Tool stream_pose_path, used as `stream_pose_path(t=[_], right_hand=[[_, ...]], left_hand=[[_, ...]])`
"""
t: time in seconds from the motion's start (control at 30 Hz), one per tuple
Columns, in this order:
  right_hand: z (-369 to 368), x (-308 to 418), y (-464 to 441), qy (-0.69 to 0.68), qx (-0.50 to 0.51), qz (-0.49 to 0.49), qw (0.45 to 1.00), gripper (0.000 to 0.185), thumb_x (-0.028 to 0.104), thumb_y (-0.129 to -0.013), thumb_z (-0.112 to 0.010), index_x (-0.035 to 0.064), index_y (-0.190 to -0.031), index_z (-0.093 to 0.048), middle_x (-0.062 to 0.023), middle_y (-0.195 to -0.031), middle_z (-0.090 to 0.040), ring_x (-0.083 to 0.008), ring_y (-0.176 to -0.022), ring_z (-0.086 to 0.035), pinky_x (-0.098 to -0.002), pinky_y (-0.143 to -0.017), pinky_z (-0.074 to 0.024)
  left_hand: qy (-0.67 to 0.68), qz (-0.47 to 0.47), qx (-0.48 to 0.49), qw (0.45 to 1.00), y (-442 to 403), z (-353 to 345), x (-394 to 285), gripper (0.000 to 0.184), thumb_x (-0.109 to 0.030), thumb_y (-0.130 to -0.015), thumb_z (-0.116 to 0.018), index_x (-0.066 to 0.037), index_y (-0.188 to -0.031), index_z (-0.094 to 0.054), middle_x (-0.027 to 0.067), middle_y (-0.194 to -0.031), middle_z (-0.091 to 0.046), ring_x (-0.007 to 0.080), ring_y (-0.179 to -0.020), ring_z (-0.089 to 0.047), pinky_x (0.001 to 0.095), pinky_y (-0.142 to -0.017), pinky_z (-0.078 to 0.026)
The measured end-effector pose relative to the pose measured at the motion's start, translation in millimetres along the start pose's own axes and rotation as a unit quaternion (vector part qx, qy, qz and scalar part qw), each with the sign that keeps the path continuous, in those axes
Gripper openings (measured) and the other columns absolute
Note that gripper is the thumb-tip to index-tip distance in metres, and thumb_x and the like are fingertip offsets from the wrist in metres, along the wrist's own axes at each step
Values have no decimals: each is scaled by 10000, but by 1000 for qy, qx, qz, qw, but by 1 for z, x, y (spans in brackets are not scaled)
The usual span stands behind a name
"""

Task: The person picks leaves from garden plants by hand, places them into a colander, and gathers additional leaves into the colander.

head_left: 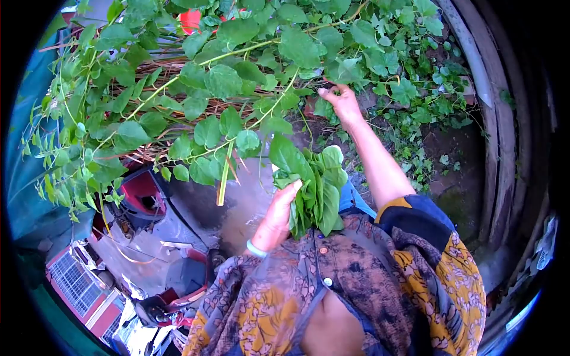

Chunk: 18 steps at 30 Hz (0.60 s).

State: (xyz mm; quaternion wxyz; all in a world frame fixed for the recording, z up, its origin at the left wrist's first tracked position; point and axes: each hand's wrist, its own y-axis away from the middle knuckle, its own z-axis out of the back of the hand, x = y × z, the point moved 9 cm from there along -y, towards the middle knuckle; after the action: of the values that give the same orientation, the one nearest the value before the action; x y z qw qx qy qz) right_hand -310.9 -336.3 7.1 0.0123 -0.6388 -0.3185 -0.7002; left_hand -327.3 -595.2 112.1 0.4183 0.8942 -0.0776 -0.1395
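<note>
My left hand [278, 215] is closed around a thick bunch of green leaves [317, 193], held in front of my chest. A pale bracelet [256, 249] circles that wrist. My right arm stretches forward, and my right hand [342, 105] is among the foliage with its fingers curled and the thumb towards the index finger. Beside its thumb hangs a green leaf [323, 108]; what sits between the fingertips is too small to tell. Leafy vine stems [255, 46] cross in front of both hands.
Long wooden beams [504, 136] and a grey pipe [469, 50] run along the right. Low creepers [415, 113] cover the ground there. At lower left stands a red and grey vehicle [187, 276]. Blue-green sheeting [29, 142] borders the left, and dry stalks [163, 68] lie behind the vine.
</note>
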Motion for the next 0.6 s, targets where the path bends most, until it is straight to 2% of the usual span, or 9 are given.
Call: stream_pose_path(t=[0.07,0.17,0.2,0.3,0.33,0.47,0.57,0.6], right_hand=[[-4,15,14,-108,-40,-44,992,252,160,-760,-714,41,-958,-615,-24,-833,-609,-105,-671,-558,-259,-628,-453],[-10,16,-2,-186,-63,-22,980,201,135,-778,-694,52,-945,-619,-19,-837,-618,-93,-630,-558,-252,-575,-454],[-7,23,-3,-186,-88,-2,978,154,96,-793,-665,56,-935,-622,-11,-839,-626,-97,-659,-563,-254,-603,-459],[-1,11,-7,-228,-87,3,970,269,145,-793,-657,36,-1025,-577,-38,-920,-625,-121,-768,-579,-266,-703,-465],[3,2,-6,-250,-91,-12,964,212,133,-817,-606,37,-1004,-577,-52,-928,-612,-155,-800,-585,-295,-717,-479],[22,-55,-8,-329,-104,-72,936,170,133,-851,-532,24,-977,-568,-89,-956,-582,-222,-877,-576,-383,-740,-505],[20,-55,7,-362,-116,-125,917,137,105,-840,-526,47,-949,-586,-60,-961,-584,-178,-827,-565,-300,-764,-456],[19,-41,10,-345,-105,-104,927,144,79,-831,-520,43,-955,-582,-54,-929,-597,-173,-819,-566,-286,-758,-452]], left_hand=[[1,2,1,1000,-1,1,0,396,-245,-883,-531,2,-1191,-494,96,-1109,-583,201,-979,-582,336,-866,-474],[-12,-1,-15,1000,1,3,-1,392,-249,-885,-529,-1,-1188,-500,90,-1106,-585,195,-975,-582,332,-863,-473],[-18,-8,-21,1000,2,4,-3,389,-250,-887,-527,-3,-1186,-503,88,-1105,-586,194,-974,-582,330,-860,-474],[-15,-22,-37,999,9,8,-4,384,-256,-890,-524,-4,-1179,-511,86,-1098,-589,191,-967,-583,327,-853,-476],[-9,-27,-40,999,11,10,-5,383,-258,-890,-523,-4,-1176,-514,86,-1095,-590,190,-965,-583,326,-851,-476],[-9,-40,-48,998,14,15,-7,394,-265,-889,-525,2,-1178,-509,87,-1091,-589,191,-961,-583,328,-852,-476],[-3,-39,-45,998,17,10,-8,410,-269,-882,-533,3,-1187,-498,91,-1097,-585,196,-962,-584,330,-852,-476],[-3,-40,-45,998,16,11,-7,416,-271,-880,-536,3,-1189,-495,92,-1099,-584,197,-963,-584,330,-853,-475]])
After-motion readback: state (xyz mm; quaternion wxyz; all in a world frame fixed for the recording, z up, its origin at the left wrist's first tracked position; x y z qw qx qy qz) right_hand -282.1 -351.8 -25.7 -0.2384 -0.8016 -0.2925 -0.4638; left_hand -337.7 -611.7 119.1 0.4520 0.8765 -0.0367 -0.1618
